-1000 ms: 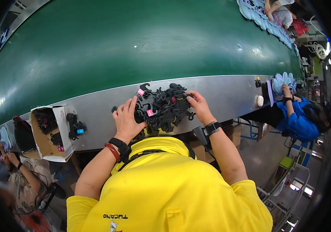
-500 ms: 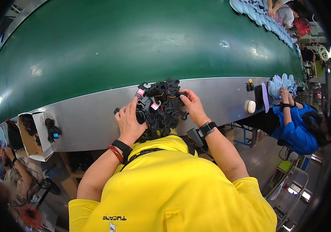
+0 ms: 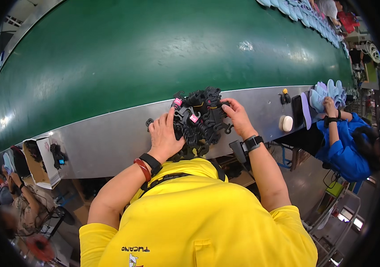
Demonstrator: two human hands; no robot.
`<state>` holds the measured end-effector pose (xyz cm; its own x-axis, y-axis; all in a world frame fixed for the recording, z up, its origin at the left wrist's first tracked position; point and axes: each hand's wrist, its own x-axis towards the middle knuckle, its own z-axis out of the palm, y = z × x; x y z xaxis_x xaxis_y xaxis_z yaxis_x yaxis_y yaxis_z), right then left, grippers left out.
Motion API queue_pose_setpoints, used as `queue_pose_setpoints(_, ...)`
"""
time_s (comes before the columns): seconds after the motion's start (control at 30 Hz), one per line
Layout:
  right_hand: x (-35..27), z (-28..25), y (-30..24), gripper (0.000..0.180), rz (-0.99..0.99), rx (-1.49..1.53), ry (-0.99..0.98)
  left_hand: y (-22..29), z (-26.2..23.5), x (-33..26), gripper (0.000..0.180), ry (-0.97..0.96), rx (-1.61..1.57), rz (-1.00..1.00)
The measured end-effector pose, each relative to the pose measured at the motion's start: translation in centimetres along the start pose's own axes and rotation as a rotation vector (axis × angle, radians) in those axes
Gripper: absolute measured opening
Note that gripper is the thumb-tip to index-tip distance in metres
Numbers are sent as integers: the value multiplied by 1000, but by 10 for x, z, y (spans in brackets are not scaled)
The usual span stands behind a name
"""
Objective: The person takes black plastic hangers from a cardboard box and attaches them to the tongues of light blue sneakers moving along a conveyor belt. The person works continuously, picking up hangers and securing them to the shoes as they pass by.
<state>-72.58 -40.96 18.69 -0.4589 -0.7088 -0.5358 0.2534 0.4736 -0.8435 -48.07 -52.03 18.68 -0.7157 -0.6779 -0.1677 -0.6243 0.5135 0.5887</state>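
A heap of black plastic hangers [image 3: 199, 120] with hooked ends lies on the metal ledge right in front of me, with small pink tags on a couple of them. My left hand [image 3: 164, 137] is against the heap's left side, its fingers and thumb curved round some of the hangers. At the upper right of the heap, my right hand [image 3: 238, 116] pinches a hanger between thumb and fingers. Part of what each hand grips is hidden by the fingers. A single hooked black piece sticks out left of my left fingers.
Beyond the metal ledge [image 3: 105, 142] runs a wide green belt [image 3: 154, 58]. An open carton [image 3: 50, 160] stands at left. On the right lie a white oval object [image 3: 286, 123] and a yellow-and-black tool [image 3: 284, 96]. A co-worker in blue [image 3: 343, 147] handles light-blue shoes [image 3: 328, 95].
Both hands and the heap of hangers have shifted a little to the right along the ledge. The hold of each hand looks much the same.
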Motion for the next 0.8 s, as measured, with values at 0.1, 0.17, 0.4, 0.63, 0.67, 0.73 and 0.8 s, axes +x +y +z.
queue_pose_setpoints(0.1, 1, -9, -5, 23, 22, -36, -29, 1, -8, -1, 85, -26, -23, 16)
queue_pose_setpoints(0.17, 1, -13, -6, 23, 43, -48, -45, -4, -16, 3, 82, -31, -68, -3)
queue_pose_setpoints(0.4, -2, -22, 0, 23, 10, -30, -49, -43, -24, 79, 26, 137, -100, 52)
queue_pose_setpoints(0.63, -6, -11, -4, 22, 8, 2, 11, -53, -3, 146, 32, -318, -107, -165)
queue_pose_setpoints(0.67, -6, -10, -3, 22, -7, 14, 10, -54, -2, 148, 31, -342, -150, -158)
queue_pose_setpoints(0.73, -6, -10, -2, 22, -21, 6, 32, -57, 3, 145, 26, -327, -237, -155)
queue_pose_setpoints(0.8, -7, -11, -1, 22, -21, -60, 42, -62, 4, 137, 22, -213, -335, -94)
